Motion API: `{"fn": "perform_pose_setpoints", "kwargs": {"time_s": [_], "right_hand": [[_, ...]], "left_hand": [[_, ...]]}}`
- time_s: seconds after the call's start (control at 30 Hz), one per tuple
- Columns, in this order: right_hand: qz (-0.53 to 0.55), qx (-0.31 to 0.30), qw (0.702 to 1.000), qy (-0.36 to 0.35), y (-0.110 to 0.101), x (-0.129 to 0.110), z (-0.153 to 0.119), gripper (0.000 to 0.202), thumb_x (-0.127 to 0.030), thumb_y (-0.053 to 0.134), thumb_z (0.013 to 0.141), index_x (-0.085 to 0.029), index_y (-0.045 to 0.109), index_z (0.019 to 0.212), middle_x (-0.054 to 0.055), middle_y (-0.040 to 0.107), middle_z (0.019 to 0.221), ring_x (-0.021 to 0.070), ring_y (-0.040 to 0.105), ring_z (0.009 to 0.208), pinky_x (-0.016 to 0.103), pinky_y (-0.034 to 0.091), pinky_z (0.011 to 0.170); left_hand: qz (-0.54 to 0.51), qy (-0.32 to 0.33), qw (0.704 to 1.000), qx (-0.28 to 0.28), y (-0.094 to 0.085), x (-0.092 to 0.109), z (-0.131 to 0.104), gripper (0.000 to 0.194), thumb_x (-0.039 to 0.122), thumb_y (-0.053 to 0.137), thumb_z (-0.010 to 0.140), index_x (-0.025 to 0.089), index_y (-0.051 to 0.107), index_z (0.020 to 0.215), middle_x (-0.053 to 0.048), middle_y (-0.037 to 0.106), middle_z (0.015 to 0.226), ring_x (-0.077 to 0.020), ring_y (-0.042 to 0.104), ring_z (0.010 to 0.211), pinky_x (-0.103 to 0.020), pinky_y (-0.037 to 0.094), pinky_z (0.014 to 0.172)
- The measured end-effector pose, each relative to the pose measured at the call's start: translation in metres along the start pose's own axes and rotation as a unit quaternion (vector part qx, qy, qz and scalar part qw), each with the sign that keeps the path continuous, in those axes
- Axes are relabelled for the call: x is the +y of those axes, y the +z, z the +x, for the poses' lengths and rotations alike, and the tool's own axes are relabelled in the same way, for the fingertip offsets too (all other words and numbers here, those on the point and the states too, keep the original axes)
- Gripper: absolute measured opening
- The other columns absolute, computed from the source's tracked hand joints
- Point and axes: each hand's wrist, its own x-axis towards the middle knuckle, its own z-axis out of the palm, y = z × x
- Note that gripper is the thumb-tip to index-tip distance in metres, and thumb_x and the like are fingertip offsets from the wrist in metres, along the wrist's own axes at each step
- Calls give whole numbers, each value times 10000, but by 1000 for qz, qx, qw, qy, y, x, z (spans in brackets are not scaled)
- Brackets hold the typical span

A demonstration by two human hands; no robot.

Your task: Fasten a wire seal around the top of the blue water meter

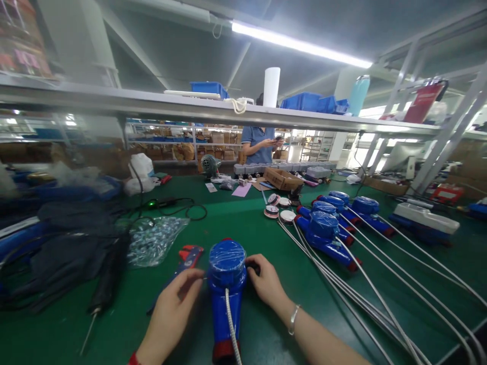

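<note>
- While both hands flank the blue wrapped unit [227,261], it's lying on the green bench [213,223] right in front of the wearer, round cap up, body pointing to 6 o'clock. Clock positions below are all from that unit.
- Left hand [171,314] is at 8 o'clock, fingers half curled, tips just beside the housing. Can't tell if there's something thin between them.
- Right hand [266,281] is at 3 o'clock, fingers bent in against the side, with a dark patch by the tips. Can't tell if that's a part or just shadow.
- My read: this is a positioning or steadying step, nothing forceful. A firmer two-sided hold would call for closing in the left fingers and minding the white cable [231,324] that runs off at 6.
- Red-and-dark hand tool [190,256] sits at 10, bag of small parts [155,241] further out that way.
- Round discs [271,212] at 1, more blue units [323,225] at 2, cables trailing toward 4.
- Another person [262,144] is across the bench, just past 12.
</note>
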Motion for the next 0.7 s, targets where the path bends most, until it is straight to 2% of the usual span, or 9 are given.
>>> {"fn": "perform_pose_setpoints", "kwargs": {"time_s": [0.13, 0.23, 0.4, 0.53, 0.7], "right_hand": [[12, 2, 1000, 3, -2, -2, 0, 252, -120, 477, 789, -183, 654, 957, 53, 646, 998, 193, 599, 937, 310, 485, 810], [22, 20, 1000, 3, -5, -3, -2, 254, -139, 471, 800, -178, 654, 971, 58, 650, 1007, 196, 605, 936, 317, 490, 805], [38, 55, 998, -5, -9, -1, -5, 246, -182, 473, 811, -168, 652, 979, 70, 659, 1011, 208, 608, 958, 340, 493, 824], [44, 76, 996, -10, -11, 5, -5, 239, -219, 480, 814, -169, 651, 973, 74, 665, 1001, 220, 611, 952, 356, 498, 810], [50, 90, 995, -6, -16, 6, -5, 228, -231, 479, 825, -176, 645, 971, 69, 663, 1007, 215, 610, 965, 350, 500, 815]], "left_hand": [[-102, -30, 994, 19, 13, -7, -3, 382, 501, 589, 762, 176, 635, 957, -80, 694, 980, -237, 664, 925, -330, 548, 832], [-106, -27, 994, 32, 15, -15, -2, 390, 509, 589, 766, 176, 623, 966, -81, 691, 986, -235, 664, 934, -339, 537, 856], [-90, -24, 995, 37, 8, -20, 0, 381, 517, 543, 809, 194, 606, 1001, -67, 691, 1009, -234, 661, 954, -331, 520, 850], [-43, 0, 998, 48, 1, -14, -1, 384, 525, 485, 842, 207, 615, 1015, -35, 688, 840, -219, 666, 796, -304, 517, 725], [18, 42, 997, 62, 1, -9, -6, 393, 508, 377, 894, 215, 593, 1042, 20, 552, 606, -179, 564, 560, -256, 430, 532]]}}
